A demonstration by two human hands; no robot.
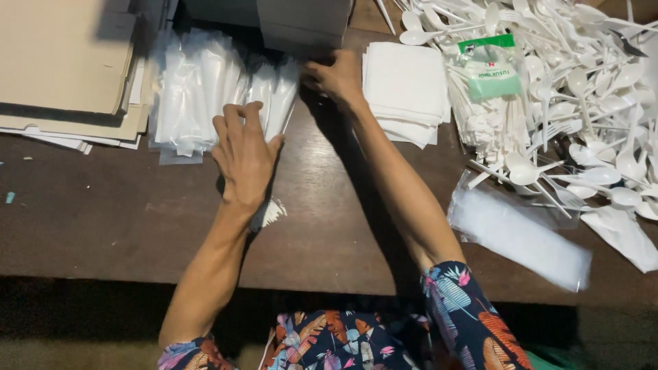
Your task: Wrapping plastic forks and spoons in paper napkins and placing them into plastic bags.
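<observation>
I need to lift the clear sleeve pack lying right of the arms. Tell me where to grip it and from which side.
Pinch the clear sleeve pack at its near right end, coming from the right. It lies flat and diagonal, and that end is bare, while plastic spoons crowd its upper end.

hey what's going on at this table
A person at a dark wooden table is working with both bare hands at a stack of clear plastic sleeve packets. The left hand lies flat on the near edge of the stack, and the right hand touches its far right corner. Right of the stack lies a pile of white paper napkins, then a heap of white plastic spoons and forks. Flat brown cardboard sheets lie at the left.
</observation>
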